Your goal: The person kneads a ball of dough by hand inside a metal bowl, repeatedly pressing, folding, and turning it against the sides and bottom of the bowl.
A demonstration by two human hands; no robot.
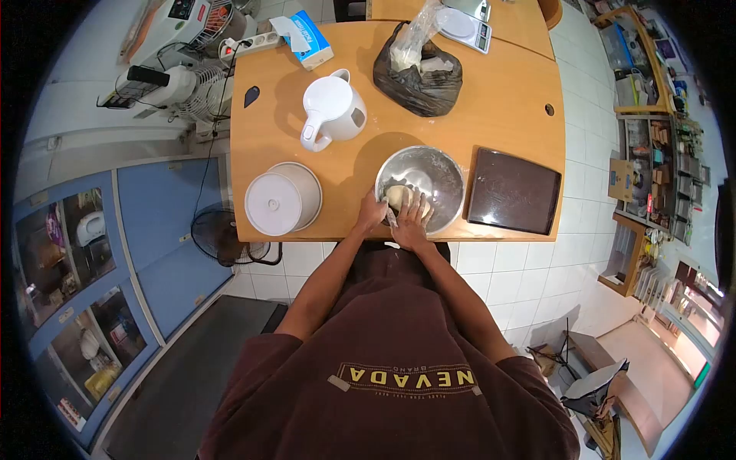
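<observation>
A steel mixing bowl (pixel 441 172) stands at the table's front edge, its inside marked with pale residue. In its near left part lies a pale lump of dough (pixel 397 195). My right hand (pixel 412 218) is inside the bowl, fingers apart and pressed on the dough. At the bowl's left rim is my left hand (pixel 372 211), its fingers curled round the rim. The thumb side of my left hand is partly hidden.
On the wooden table (pixel 353 165) are a white lidded container (pixel 276 201), a white kettle (pixel 330 107), a black plastic bag (pixel 414 88), a dark tray (pixel 514 192), a kitchen scale (pixel 464 27) and a tissue box (pixel 310 46). A black fan (pixel 218 234) stands left.
</observation>
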